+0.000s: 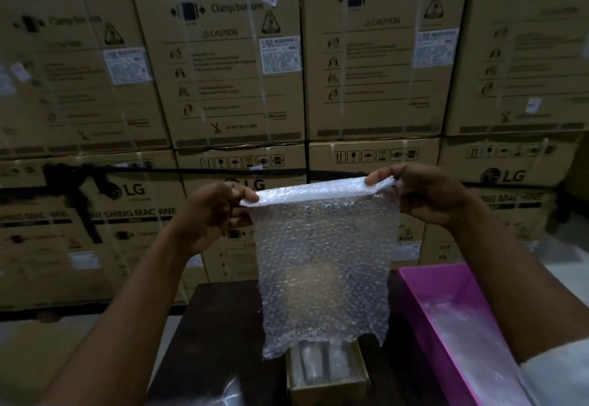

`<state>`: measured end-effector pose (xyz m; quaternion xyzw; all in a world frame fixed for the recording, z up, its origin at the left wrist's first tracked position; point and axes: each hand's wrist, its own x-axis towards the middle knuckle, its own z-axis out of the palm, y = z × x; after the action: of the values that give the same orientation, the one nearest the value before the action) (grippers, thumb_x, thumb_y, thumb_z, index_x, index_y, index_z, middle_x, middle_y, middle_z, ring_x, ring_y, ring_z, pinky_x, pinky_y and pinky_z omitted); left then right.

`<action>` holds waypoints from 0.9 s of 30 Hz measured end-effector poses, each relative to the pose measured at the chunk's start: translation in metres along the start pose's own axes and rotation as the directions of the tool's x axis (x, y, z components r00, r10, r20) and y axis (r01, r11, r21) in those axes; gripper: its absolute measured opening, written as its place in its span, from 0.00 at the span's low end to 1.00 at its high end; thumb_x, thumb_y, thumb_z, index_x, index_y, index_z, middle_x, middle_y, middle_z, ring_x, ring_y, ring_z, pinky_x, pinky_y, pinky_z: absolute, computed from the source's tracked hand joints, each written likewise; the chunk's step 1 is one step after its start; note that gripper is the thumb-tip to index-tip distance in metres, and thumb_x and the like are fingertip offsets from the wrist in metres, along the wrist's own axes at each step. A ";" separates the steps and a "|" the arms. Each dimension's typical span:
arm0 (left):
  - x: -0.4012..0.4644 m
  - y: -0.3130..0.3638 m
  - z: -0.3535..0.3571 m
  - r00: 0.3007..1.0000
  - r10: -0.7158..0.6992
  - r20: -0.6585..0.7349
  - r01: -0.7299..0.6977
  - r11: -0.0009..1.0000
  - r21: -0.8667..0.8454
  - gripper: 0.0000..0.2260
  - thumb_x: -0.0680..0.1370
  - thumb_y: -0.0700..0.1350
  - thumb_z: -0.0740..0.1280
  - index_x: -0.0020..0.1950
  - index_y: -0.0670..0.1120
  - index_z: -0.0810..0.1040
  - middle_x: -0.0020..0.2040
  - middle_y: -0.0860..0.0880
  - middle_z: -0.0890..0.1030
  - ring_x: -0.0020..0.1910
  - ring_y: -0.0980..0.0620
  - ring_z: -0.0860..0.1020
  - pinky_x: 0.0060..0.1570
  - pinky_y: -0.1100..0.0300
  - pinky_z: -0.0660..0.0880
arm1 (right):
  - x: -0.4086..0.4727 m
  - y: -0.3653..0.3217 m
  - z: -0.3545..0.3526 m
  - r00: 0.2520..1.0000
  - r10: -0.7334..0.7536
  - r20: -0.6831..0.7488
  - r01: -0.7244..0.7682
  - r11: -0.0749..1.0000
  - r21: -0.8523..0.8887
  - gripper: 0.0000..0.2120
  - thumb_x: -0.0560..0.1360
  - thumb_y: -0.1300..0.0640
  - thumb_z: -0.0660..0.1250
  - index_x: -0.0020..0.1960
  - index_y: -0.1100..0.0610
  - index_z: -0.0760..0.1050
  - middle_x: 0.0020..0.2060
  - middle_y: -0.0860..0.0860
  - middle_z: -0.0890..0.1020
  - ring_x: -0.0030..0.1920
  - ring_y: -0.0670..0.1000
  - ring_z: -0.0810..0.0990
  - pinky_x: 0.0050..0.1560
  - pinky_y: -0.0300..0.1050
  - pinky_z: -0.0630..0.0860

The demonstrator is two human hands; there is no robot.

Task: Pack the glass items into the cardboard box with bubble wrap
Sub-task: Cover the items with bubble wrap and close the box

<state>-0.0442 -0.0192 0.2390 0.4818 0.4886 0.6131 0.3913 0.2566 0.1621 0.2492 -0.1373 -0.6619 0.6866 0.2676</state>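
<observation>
Bubble wrap: a clear sheet is held up by its two top corners and hangs down flat in front of the view; its ragged lower edge hangs in front of the small box below.
Left hand: the sheet's top left corner is pinched between thumb and curled fingers.
Right hand: the top right corner is pinched in the same way, thumb on the near side, fingers curled behind.
Cardboard box: a small open carton is seen on the dark table, directly under the hanging sheet.
Glass items: two wrapped, upright shapes are seen side by side inside the carton; finer detail cannot be told through the wrapping.
Table: a dark top, on which the carton is set.
Pink tray: set to the right of the carton, with clear plastic material lying in it.
Background: stacked large cartons printed with washing machine markings are seen behind the table.
</observation>
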 end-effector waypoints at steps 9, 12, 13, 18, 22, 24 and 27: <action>0.001 0.000 0.008 0.995 0.085 -0.045 -0.085 0.996 0.002 0.20 0.71 0.35 0.69 0.61 0.47 0.76 0.48 0.47 0.84 0.49 0.49 0.83 0.45 0.55 0.81 | 0.016 0.004 0.003 0.991 0.003 -0.134 -0.012 0.998 -0.066 0.24 0.68 0.67 0.70 0.63 0.59 0.75 0.54 0.58 0.80 0.45 0.51 0.84 0.39 0.41 0.80; 0.001 -0.001 0.008 0.996 0.020 -0.086 -0.021 1.000 -0.022 0.14 0.70 0.37 0.69 0.55 0.45 0.79 0.51 0.47 0.83 0.51 0.49 0.82 0.48 0.55 0.81 | 0.016 0.006 0.003 0.987 0.027 -0.158 -0.037 0.998 -0.059 0.20 0.68 0.65 0.69 0.60 0.63 0.75 0.53 0.58 0.80 0.46 0.51 0.84 0.41 0.41 0.80; 0.002 -0.002 0.007 0.996 -0.006 -0.091 0.003 0.999 -0.035 0.12 0.71 0.38 0.68 0.54 0.45 0.80 0.53 0.46 0.82 0.52 0.48 0.81 0.49 0.54 0.81 | 0.015 0.006 0.005 0.987 0.043 -0.152 -0.050 0.998 -0.038 0.19 0.68 0.64 0.68 0.59 0.63 0.74 0.52 0.58 0.79 0.45 0.51 0.83 0.40 0.41 0.80; -0.002 -0.007 0.011 0.993 -0.117 0.026 0.118 0.993 -0.023 0.05 0.79 0.42 0.62 0.54 0.46 0.75 0.46 0.46 0.79 0.38 0.51 0.79 0.40 0.46 0.82 | 0.016 0.014 0.010 0.990 0.136 -0.042 -0.139 0.989 -0.059 0.13 0.73 0.62 0.66 0.56 0.58 0.73 0.48 0.58 0.79 0.41 0.51 0.80 0.38 0.45 0.82; -0.002 -0.011 0.009 0.995 -0.103 0.013 0.103 0.994 -0.046 0.03 0.80 0.41 0.62 0.52 0.47 0.72 0.45 0.46 0.78 0.35 0.54 0.80 0.30 0.60 0.79 | 0.018 0.017 0.003 0.996 0.092 0.013 -0.092 0.995 -0.025 0.14 0.73 0.66 0.66 0.58 0.59 0.74 0.50 0.58 0.79 0.44 0.52 0.81 0.42 0.45 0.81; -0.001 -0.012 0.002 0.998 -0.060 0.033 0.064 0.991 -0.119 0.11 0.72 0.43 0.73 0.49 0.47 0.73 0.47 0.45 0.79 0.39 0.51 0.80 0.35 0.59 0.80 | 0.019 0.017 -0.002 0.997 0.069 0.043 -0.069 0.998 -0.002 0.16 0.70 0.64 0.72 0.57 0.61 0.77 0.51 0.58 0.80 0.47 0.53 0.81 0.45 0.43 0.80; 0.001 -0.012 -0.006 0.997 -0.008 0.072 0.019 0.988 -0.153 0.18 0.60 0.43 0.82 0.40 0.46 0.75 0.55 0.43 0.83 0.51 0.45 0.82 0.40 0.57 0.81 | 0.018 0.019 -0.005 0.997 0.024 0.074 -0.025 1.000 0.010 0.20 0.58 0.55 0.82 0.48 0.60 0.83 0.55 0.60 0.81 0.53 0.55 0.81 0.51 0.44 0.80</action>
<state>-0.0498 -0.0171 0.2267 0.4686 0.4288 0.6287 0.4486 0.2406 0.1769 0.2329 -0.1182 -0.6658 0.6982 0.2352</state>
